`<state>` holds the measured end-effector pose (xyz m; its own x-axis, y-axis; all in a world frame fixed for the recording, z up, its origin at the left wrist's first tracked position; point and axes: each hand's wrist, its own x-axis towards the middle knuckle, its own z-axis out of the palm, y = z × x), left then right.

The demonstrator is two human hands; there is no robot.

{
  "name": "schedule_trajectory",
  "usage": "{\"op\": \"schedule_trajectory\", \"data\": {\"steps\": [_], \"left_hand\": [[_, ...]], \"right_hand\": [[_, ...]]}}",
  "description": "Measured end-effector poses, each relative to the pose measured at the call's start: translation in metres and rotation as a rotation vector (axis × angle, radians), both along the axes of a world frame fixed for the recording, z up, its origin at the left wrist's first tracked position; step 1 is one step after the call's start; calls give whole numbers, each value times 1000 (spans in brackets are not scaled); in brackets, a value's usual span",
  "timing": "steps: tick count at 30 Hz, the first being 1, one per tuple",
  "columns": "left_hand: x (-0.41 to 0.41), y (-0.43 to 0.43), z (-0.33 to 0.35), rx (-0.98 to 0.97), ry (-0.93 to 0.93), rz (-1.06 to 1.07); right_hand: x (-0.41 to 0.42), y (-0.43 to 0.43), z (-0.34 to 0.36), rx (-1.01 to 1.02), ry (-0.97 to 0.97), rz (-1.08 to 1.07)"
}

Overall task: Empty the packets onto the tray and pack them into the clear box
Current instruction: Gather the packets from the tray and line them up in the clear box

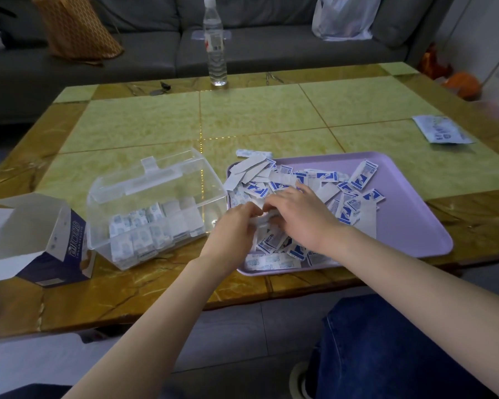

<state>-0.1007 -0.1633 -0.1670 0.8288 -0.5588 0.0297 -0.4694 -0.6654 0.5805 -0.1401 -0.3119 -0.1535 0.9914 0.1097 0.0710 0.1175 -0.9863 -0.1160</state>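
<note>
i see both hands working over the left end of the lilac tray (409,214), where the loose packets (329,191) lie in a shallow heap, a few spilling over the tray's far-left corner. they look like paper-wrapped plaster strips: i judge them very light, thin and bendy, slick enough to slide over each other, not fragile but easy to crease or scatter. the left hand (236,226) has its fingers curled in around a small bunch of them. the right hand (300,217) lies on top of the heap with its fingers bent toward the left hand's, their tips hidden, so i cannot tell whether it pinches the same bunch or only presses it. i would take them as a squared stack held by the long edges, not 1 at a time by a corner. just left of the tray stands the clear box (211,197), lid tipped back, with packed rows (144,226) standing on edge along its near side and room behind. an opened carton (41,240) sits further left, and 1 flat pouch (441,129) lies well apart on the table (257,119).
</note>
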Motion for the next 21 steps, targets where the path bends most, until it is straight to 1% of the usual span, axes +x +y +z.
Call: {"op": "schedule_trajectory", "data": {"steps": [2, 4, 5, 7, 8, 10, 13, 16, 18, 21], "left_hand": [[-2, 2, -10, 156, -98, -58], [-3, 3, -15, 283, -198, -53], [-3, 3, -16, 322, -238, -41], [-3, 3, -17, 339, -279, -15], [-2, 3, -16, 323, -259, 1], [-1, 2, -13, 257, -159, 29], [1, 0, -12, 163, -49, 11], [1, -3, -10, 49, 29, 0], [1, -2, -8, 12, 52, 0], [3, 1, -8, 13, 31, 19]], "right_hand": [[-3, -1, -9, 75, 12, -31], [-3, -3, -14, 154, 46, -80], [-3, -4, -16, 181, 56, -109], [-1, -6, -18, 230, 55, -178], [0, -7, -18, 258, 53, -207], [1, -7, -19, 280, 42, -211], [0, -2, -17, 279, 39, -138], [1, 5, -16, 245, 80, -58], [3, 5, -15, 252, 97, -38], [4, 1, -14, 347, 79, -83]]}}
